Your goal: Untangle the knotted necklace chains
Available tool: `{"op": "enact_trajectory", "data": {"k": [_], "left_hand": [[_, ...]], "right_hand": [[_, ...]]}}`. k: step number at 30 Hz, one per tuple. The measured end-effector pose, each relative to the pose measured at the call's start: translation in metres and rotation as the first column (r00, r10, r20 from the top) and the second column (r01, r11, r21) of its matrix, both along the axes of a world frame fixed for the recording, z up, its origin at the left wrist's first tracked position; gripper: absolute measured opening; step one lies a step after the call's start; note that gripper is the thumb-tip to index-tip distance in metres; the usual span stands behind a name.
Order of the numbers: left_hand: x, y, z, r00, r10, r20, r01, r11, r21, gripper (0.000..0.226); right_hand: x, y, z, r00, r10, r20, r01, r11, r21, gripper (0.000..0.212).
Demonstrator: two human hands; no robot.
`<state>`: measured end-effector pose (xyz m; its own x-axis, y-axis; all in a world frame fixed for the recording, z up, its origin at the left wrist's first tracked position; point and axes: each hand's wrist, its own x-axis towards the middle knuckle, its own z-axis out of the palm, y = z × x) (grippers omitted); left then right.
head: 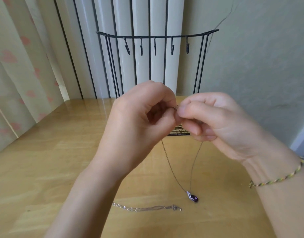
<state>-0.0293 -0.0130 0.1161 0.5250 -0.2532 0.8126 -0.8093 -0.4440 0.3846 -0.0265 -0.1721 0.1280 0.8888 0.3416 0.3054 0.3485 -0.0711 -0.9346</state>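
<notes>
A pale wooden table stands against a wall, with a heart-print curtain to the left and a white ribbed radiator behind a black wire jewellery stand whose hooks are bare. In the head view, the left hand and right hand meet above the middle of the table. Each grip is closed, fingers curled and thumb pressed to forefinger, pinching the top of the pendant necklace, where a glint of metal shows between them. Two thin strands fall from the hands in a V to a dark purple pendant, which is at the table surface or just above it; I cannot tell which. A second silver chain lies loose on the table near the person, apart from the first. A braided bracelet circles the right wrist. The chain looks very light, limp and fine, likely to slip between fingertips and to kink or snap if tugged. It is best held by fingertip pinches close to the knot or clasp, working loops loose rather than pulling, with the pendant's weight keeping the strands straight.
</notes>
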Motion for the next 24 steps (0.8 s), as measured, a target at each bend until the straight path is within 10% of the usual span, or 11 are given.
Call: {"op": "enact_trajectory", "data": {"k": [24], "left_hand": [[-0.0015,-0.0006,0.0013,0.984,0.108,0.144,-0.129,0.982,0.142,0.006]], "right_hand": [[-0.0038,0.0054,0.0020,0.997,-0.006,-0.082,0.008,1.000,0.025,0.034]]}}
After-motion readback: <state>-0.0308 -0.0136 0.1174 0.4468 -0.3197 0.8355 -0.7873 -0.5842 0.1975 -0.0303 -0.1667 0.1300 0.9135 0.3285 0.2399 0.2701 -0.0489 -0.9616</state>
